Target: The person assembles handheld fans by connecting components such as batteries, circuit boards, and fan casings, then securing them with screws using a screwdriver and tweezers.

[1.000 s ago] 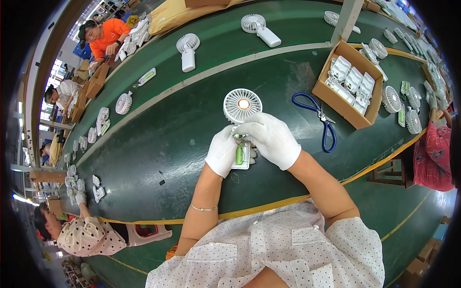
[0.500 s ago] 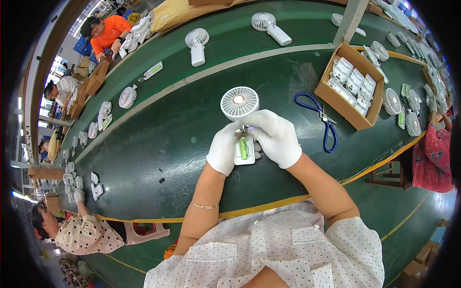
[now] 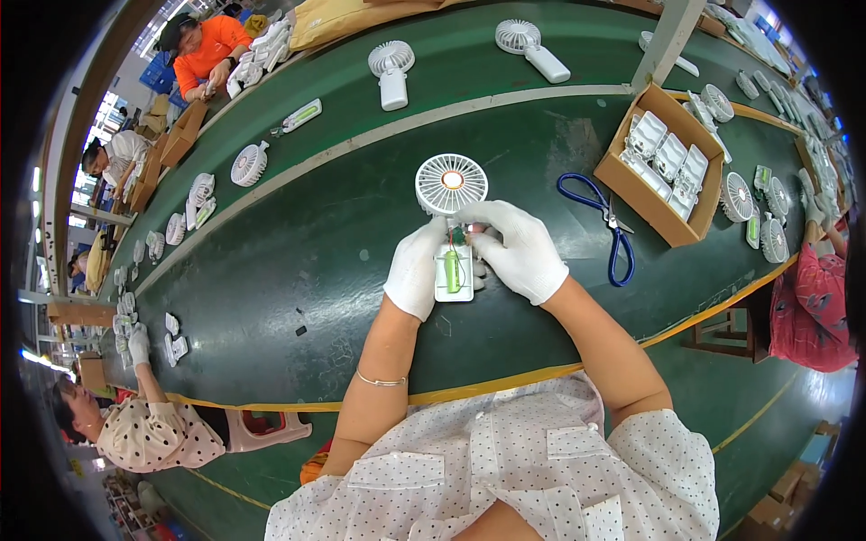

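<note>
Between my hands is a white handheld fan (image 3: 452, 184), its round grille facing up and its handle casing opened. A green battery (image 3: 452, 272) and thin wires lie inside the casing, with a small green circuit board (image 3: 457, 236) at the neck. My left hand (image 3: 416, 270), in a white glove, is closed along the casing's left side. My right hand (image 3: 520, 255), also gloved, pinches at the board from the right, and some of its fingers are hidden under the casing. Blue-handled scissors-like cutters (image 3: 619, 243) lie open to the right.
A cardboard box (image 3: 670, 233) of white casing parts stands at the right, with several fan heads (image 3: 737, 197) beyond it. Fans (image 3: 393, 83) lie on the green belt (image 3: 347, 90) behind a pale rail. A metal post (image 3: 667, 45) rises at the far right. Co-workers sit around.
The fan's grille has turned more squarely upward, and the circuit board shows more plainly between my fingers. Fans on the belt have moved to the right.
</note>
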### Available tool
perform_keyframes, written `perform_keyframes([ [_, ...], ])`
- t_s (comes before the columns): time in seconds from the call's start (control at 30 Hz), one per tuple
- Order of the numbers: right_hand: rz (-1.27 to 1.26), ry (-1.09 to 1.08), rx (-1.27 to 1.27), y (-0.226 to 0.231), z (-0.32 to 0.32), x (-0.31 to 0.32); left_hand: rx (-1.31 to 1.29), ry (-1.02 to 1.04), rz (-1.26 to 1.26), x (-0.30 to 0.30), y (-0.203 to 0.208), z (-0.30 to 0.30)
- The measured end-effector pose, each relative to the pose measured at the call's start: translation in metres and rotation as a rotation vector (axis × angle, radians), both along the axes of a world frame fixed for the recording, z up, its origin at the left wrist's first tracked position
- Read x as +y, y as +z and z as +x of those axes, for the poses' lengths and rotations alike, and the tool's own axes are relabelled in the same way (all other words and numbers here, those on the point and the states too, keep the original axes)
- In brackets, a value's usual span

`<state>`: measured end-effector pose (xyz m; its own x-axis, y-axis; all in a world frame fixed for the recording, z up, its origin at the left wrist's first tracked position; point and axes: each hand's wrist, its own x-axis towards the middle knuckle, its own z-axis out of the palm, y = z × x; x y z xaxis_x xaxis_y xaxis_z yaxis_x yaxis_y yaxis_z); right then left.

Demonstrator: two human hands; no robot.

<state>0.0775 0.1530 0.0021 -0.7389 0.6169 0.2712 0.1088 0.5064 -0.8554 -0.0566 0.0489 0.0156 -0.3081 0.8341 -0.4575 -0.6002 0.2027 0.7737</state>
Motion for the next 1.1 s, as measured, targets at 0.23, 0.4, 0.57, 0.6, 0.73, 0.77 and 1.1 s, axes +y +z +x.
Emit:
perform_keyframes([
  [0.23,0.233,0.029,0.075,-0.005,-0.003,-0.003,0.053,-0.027,0.002,-0.004,0.002,-0.003],
  [0.4,0.319,0.03,0.064,-0.005,-0.005,-0.002,0.017,-0.001,0.017,-0.004,0.002,-0.002],
  [0.57,0.289,0.028,0.081,-0.006,-0.003,-0.001,0.021,-0.051,0.016,-0.003,-0.001,-0.006],
  [0.6,0.309,0.031,0.063,-0.004,-0.003,-0.001,0.037,-0.046,-0.014,-0.003,0.0,-0.006],
  [0.73,0.394,0.041,-0.018,-0.009,-0.004,-0.001,-0.023,-0.002,0.009,-0.003,-0.008,-0.005],
  [0.77,0.392,0.039,-0.02,-0.008,-0.004,-0.002,-0.053,0.031,0.039,-0.003,-0.006,-0.003],
  [1.1,0.485,0.003,-0.111,-0.005,-0.003,-0.018,0.007,0.12,0.069,-0.002,-0.012,-0.003],
])
